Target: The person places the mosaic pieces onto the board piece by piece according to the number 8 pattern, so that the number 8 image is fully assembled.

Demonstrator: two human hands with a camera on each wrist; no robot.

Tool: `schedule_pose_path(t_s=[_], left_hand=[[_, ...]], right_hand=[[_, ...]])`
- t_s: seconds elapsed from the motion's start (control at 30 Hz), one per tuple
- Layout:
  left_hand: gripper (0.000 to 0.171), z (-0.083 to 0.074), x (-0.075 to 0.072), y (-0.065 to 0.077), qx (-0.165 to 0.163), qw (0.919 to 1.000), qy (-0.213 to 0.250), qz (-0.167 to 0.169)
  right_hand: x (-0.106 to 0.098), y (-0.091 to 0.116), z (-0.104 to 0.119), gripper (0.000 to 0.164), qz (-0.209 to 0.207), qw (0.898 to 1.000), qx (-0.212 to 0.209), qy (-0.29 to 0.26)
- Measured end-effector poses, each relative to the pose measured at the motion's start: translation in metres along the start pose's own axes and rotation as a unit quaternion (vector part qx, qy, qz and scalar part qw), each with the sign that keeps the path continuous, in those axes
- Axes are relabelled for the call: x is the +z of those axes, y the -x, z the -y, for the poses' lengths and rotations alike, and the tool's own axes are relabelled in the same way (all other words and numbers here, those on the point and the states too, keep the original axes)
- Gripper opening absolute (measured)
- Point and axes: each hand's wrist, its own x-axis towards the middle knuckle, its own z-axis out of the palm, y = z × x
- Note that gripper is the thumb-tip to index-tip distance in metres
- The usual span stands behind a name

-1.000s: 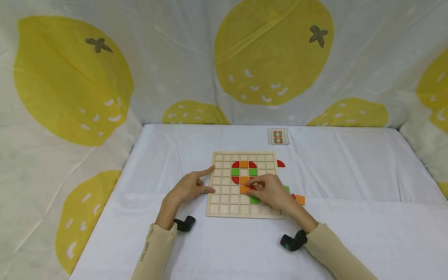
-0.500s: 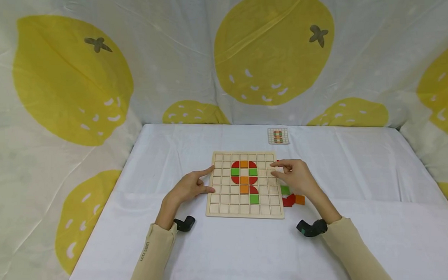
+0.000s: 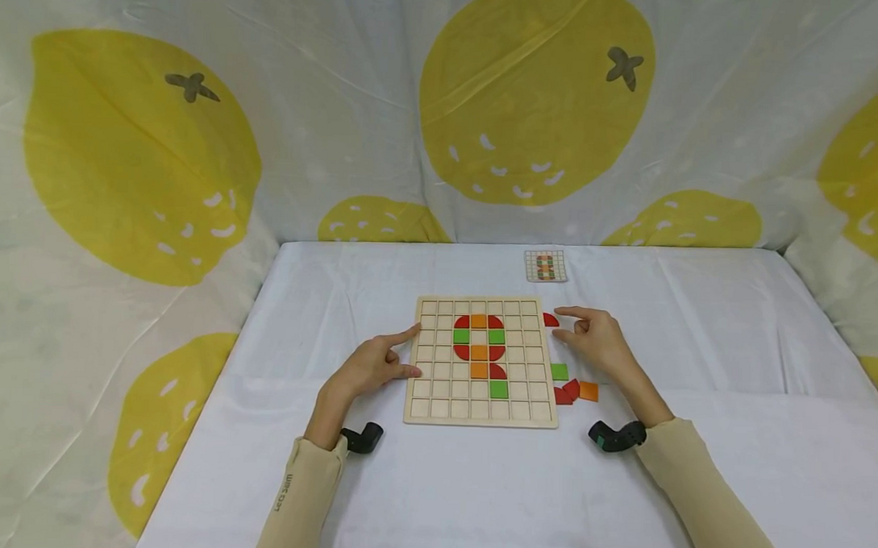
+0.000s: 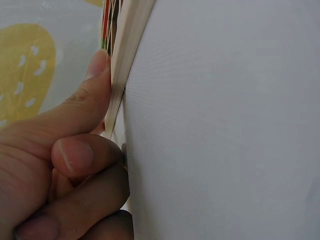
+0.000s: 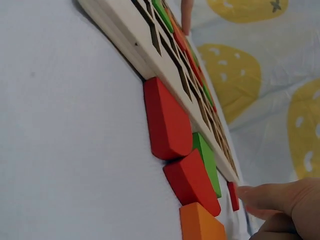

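A light wooden grid board (image 3: pixel 441 389) lies mid-table. Its cells hold orange squares (image 3: pixel 477 353), green squares (image 3: pixel 499 389) and red quarter-circle tiles (image 3: pixel 462 352). My left hand (image 3: pixel 366 366) rests thumb and index finger against the board's left edge; in the left wrist view, the thumb (image 4: pixel 90 92) lies along the edge and the other fingers are bent. Beyond the board's right edge, my right hand (image 3: pixel 595 336) stands with thumb and index finger spread beside a loose red quarter-circle tile (image 3: pixel 550 320). Nothing shows between its fingertips.
Right of the board lie a loose green square (image 3: pixel 559 372), red quarter-circle tiles (image 5: pixel 167 122) and an orange square (image 3: pixel 588 391). A small pattern card (image 3: pixel 545 266) sits at the back of the white-covered table (image 3: pixel 698 331). Lemon-print cloth (image 3: pixel 387 103) hangs behind.
My right hand has left the tiles on the board and moved right, past the edge, to the loose red tile. A red quarter-circle shows above the green square. The left hand stays put.
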Motion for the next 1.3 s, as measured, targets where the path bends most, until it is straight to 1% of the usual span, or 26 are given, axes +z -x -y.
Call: schedule_pose_path(t_s=[0.17, 0.3, 0.57, 0.7, 0.83, 1.07, 1.2, 1.3], left_hand=[[0.086, 0.000, 0.000, 0.000, 0.001, 1.0000, 0.001, -0.001], [0.085, 0.001, 0.001, 0.000, 0.002, 1.0000, 0.003, -0.003], [0.085, 0.001, 0.001, 0.000, -0.001, 1.0000, 0.005, -0.006], [0.085, 0.001, 0.001, -0.001, -0.003, 1.0000, 0.003, -0.004], [0.085, 0.001, 0.002, -0.001, -0.003, 1.0000, 0.002, -0.003], [0.084, 0.002, 0.002, -0.001, 0.001, 1.0000, 0.002, -0.007], [0.085, 0.002, 0.002, -0.001, -0.001, 1.0000, -0.001, -0.007], [0.085, 0.002, 0.002, 0.000, -0.003, 1.0000, 0.000, -0.007]], right_hand=[[0.002, -0.001, -0.004, 0.046, 0.014, 1.000, -0.004, -0.014], [0.004, -0.001, -0.005, 0.046, 0.026, 1.000, -0.006, -0.011], [0.003, 0.000, -0.003, 0.035, 0.004, 1.000, -0.005, 0.011], [0.003, 0.000, -0.003, 0.030, 0.003, 1.000, -0.004, 0.011], [0.001, 0.001, -0.004, 0.029, 0.006, 1.000, -0.004, 0.013], [-0.005, 0.000, -0.009, 0.026, 0.040, 0.999, -0.029, 0.021], [-0.006, -0.002, -0.013, 0.030, 0.060, 0.997, -0.041, 0.016], [-0.005, -0.003, -0.013, 0.032, 0.070, 0.997, -0.042, 0.009]])
